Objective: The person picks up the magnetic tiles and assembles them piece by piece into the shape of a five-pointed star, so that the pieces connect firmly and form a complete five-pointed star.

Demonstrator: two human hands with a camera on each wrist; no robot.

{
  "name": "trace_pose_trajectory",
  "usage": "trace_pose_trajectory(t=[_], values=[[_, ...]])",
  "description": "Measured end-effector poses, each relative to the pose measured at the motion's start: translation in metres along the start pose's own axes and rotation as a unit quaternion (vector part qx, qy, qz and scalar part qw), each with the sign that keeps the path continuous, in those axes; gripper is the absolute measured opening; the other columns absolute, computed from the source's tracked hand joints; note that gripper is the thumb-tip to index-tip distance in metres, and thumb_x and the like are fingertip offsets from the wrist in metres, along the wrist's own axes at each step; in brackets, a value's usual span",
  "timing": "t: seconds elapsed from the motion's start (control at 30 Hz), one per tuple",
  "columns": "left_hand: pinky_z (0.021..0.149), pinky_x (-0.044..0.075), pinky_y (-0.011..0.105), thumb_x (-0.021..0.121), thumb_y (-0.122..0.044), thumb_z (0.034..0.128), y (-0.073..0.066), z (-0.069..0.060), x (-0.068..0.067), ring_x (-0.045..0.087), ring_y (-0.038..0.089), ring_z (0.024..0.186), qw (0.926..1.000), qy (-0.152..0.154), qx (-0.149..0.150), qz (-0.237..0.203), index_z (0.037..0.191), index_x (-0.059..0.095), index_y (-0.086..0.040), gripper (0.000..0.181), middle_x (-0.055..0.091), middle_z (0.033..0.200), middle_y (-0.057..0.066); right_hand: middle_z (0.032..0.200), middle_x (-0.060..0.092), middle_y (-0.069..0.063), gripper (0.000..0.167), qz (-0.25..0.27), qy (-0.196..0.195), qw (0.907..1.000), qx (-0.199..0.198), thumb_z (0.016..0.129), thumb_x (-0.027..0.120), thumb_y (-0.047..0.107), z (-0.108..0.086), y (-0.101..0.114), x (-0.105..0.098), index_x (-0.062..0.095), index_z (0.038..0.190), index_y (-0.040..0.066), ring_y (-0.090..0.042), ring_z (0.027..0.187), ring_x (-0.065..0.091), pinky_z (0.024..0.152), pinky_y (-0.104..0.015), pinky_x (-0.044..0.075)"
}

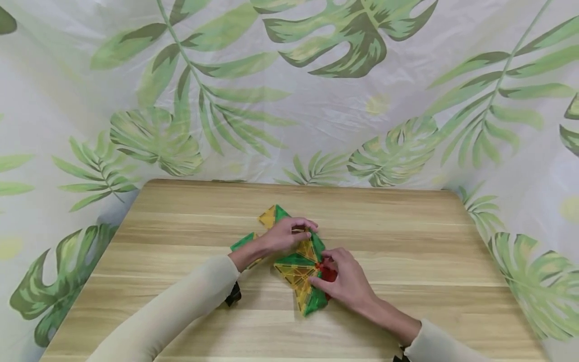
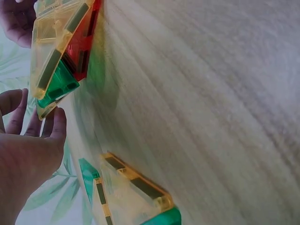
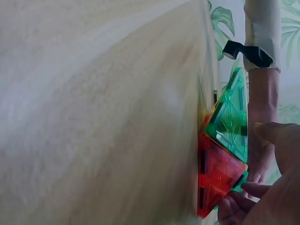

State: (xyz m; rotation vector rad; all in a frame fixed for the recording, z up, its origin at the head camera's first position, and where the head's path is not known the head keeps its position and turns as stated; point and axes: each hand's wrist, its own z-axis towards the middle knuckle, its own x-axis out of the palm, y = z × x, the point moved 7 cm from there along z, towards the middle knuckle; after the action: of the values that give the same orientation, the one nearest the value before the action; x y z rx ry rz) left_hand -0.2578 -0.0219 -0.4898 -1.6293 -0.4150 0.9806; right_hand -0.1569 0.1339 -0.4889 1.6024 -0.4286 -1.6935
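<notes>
A raised cluster of see-through magnetic tiles [image 1: 294, 274], mostly triangles in yellow, green and red, stands on the table. My left hand [image 1: 282, 235] holds its far corner between thumb and fingers, where a yellow tile [image 1: 306, 249] meets a green tile [image 1: 317, 243]. In the left wrist view, the fingertips touch the low tip of the cluster. From the near right, my right hand [image 1: 348, 279] spans the cluster, thumb and fingers on either side of a red tile [image 3: 218, 171]. A green tile [image 3: 232, 117] leans above the red one in the right wrist view.
Two smaller groups of tiles lie left of the cluster: a yellow tile [image 1: 267, 217] with a green one at the back, and a green tile [image 1: 243, 241] with yellow, partly behind the left forearm. A leaf-print cloth [image 1: 235, 100] hangs behind the wooden table [image 1: 181, 216].
</notes>
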Motion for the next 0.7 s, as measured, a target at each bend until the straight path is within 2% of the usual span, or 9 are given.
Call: trace_pose_trajectory(t=[0.17, 0.3, 0.43, 0.53, 0.7], values=[[0.113, 0.05, 0.046, 0.059, -0.006, 0.107, 0.002, 0.0, -0.002, 0.059, 0.031, 0.135, 0.9999, -0.001, -0.007, 0.009, 0.127, 0.073, -0.003, 0.025, 0.065, 0.142, 0.012, 0.119, 0.065, -0.005, 0.07, -0.039, 0.006, 0.9991, -0.014, 0.08, 0.093, 0.042, -0.002, 0.005, 0.003, 0.067, 0.13, 0.002, -0.019, 0.106, 0.06, 0.091, -0.042, 0.056], [0.111, 0.052, 0.043, 0.06, -0.006, 0.1065, 0.001, -0.004, -0.007, 0.062, 0.029, 0.13, 0.9995, 0.002, 0.001, 0.032, 0.125, 0.074, -0.004, 0.024, 0.068, 0.137, 0.011, 0.119, 0.066, -0.004, 0.069, -0.056, 0.021, 0.9979, -0.025, 0.08, 0.093, 0.037, 0.0, 0.006, 0.001, 0.067, 0.132, 0.0, -0.02, 0.109, 0.06, 0.095, -0.042, 0.056], [0.105, 0.057, 0.038, 0.062, -0.003, 0.1051, -0.002, -0.012, -0.013, 0.066, 0.029, 0.122, 0.9967, 0.003, 0.035, 0.074, 0.12, 0.076, -0.001, 0.02, 0.071, 0.129, 0.013, 0.12, 0.067, -0.005, 0.057, -0.073, 0.024, 0.9962, -0.04, 0.078, 0.093, 0.027, 0.004, 0.004, -0.009, 0.073, 0.126, 0.001, -0.024, 0.114, 0.061, 0.099, -0.046, 0.055], [0.1, 0.059, 0.034, 0.064, -0.002, 0.1041, -0.003, -0.021, -0.017, 0.068, 0.03, 0.118, 0.9929, 0.002, 0.062, 0.102, 0.117, 0.075, 0.001, 0.017, 0.072, 0.123, 0.015, 0.12, 0.068, -0.005, 0.048, -0.098, 0.018, 0.994, -0.045, 0.079, 0.092, 0.024, 0.006, 0.0, -0.017, 0.076, 0.12, 0.005, -0.026, 0.114, 0.062, 0.096, -0.046, 0.055], [0.1, 0.059, 0.035, 0.068, -0.003, 0.1016, 0.0, -0.041, -0.021, 0.067, 0.027, 0.117, 0.9877, 0.003, 0.074, 0.138, 0.118, 0.074, -0.002, 0.018, 0.072, 0.12, 0.011, 0.115, 0.07, -0.005, 0.037, -0.122, 0.012, 0.9913, -0.047, 0.083, 0.089, 0.023, 0.008, -0.01, -0.026, 0.078, 0.115, 0.007, -0.023, 0.106, 0.066, 0.087, -0.042, 0.059]])
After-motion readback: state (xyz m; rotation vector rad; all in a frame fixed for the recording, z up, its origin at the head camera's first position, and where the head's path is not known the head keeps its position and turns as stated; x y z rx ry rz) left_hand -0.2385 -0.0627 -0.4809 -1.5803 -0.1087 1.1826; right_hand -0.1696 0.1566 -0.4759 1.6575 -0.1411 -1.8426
